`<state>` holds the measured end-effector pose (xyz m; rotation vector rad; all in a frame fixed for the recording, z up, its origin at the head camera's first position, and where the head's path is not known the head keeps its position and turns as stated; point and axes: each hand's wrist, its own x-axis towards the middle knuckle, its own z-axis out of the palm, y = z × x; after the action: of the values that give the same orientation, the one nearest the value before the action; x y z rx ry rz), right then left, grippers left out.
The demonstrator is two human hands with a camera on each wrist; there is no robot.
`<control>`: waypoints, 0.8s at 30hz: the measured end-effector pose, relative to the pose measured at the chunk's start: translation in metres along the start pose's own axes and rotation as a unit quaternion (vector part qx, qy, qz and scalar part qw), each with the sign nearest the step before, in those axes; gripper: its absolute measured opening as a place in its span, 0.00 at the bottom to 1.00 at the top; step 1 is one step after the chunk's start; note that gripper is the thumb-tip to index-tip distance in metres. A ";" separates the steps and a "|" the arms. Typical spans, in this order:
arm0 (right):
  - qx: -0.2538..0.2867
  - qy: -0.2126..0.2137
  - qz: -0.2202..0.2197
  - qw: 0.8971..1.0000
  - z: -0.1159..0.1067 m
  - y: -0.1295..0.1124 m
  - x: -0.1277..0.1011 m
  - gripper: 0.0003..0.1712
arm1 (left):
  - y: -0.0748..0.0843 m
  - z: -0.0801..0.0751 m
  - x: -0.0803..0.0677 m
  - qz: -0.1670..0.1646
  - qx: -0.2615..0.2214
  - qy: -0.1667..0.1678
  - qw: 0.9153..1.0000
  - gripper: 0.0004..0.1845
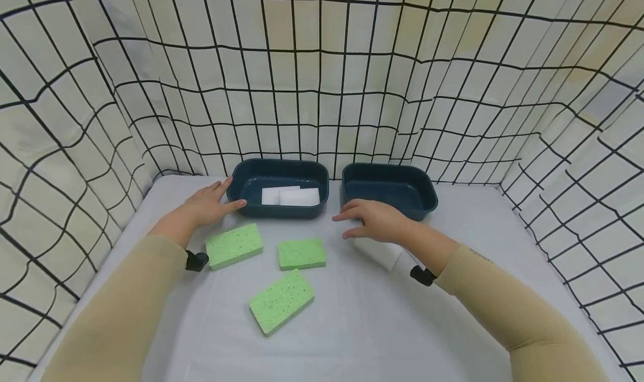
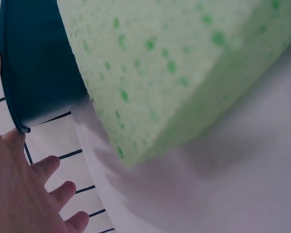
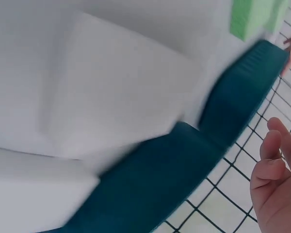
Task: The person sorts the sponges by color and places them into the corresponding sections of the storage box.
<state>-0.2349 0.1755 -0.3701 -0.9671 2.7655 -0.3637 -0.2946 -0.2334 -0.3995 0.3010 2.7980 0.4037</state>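
Two dark teal bins sit side by side at the back of the white table [image 1: 352, 326], close under the grid-patterned curtain wall [image 1: 322, 80] that closes in the left, rear and right of the frame; the lower half of the tabletop lies bare in front of the sponges. At centre left, the left hand [image 1: 206, 206] lies flat with fingers spread and relaxed, its fingertips touching the near-left corner of the left bin [image 1: 278, 187], which holds white sponges [image 1: 290, 196]. Just below that hand lies a green sponge [image 1: 233, 246]; a second green sponge [image 1: 302, 254] lies near the middle, and a third green sponge [image 1: 281, 301] sits below it, turned at an angle, all apart from one another. Right of centre, the right hand [image 1: 374, 221] hovers with fingers loosely extended, gripping nothing, in front of the right bin [image 1: 388, 189] and directly above a white sponge [image 1: 377, 252] lying on the table.
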 end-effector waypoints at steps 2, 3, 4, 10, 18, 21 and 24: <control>0.006 -0.008 0.002 1.000 0.006 0.003 -0.012 0.27 | 0.000 0.000 0.000 0.000 -0.001 0.000 1.000 0.56; 0.009 -0.011 0.004 1.000 0.010 0.004 -0.018 0.27 | 0.000 0.000 0.000 0.000 -0.001 -0.001 1.000 0.56; 0.011 -0.014 0.006 1.000 0.013 0.006 -0.024 0.27 | 0.000 0.000 -0.001 -0.001 0.000 -0.001 1.000 0.56; 0.013 -0.016 0.027 0.999 0.033 0.020 -0.060 0.28 | 0.001 0.001 -0.001 -0.005 0.001 -0.003 1.000 0.57; 0.028 0.010 0.060 0.998 0.039 0.035 -0.090 0.28 | 0.002 -0.001 -0.004 -0.005 0.004 -0.005 1.000 0.56; 0.026 0.017 0.070 0.997 0.038 0.038 -0.093 0.29 | 0.002 -0.002 -0.004 -0.004 0.001 -0.004 1.000 0.56; 0.016 0.019 0.074 0.997 0.039 0.042 -0.093 0.30 | 0.002 -0.002 -0.004 -0.004 -0.001 -0.003 1.000 0.55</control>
<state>-0.1775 0.2593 -0.4100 -0.7488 2.8336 -0.4049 -0.2912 -0.2329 -0.3955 0.2907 2.7918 0.4044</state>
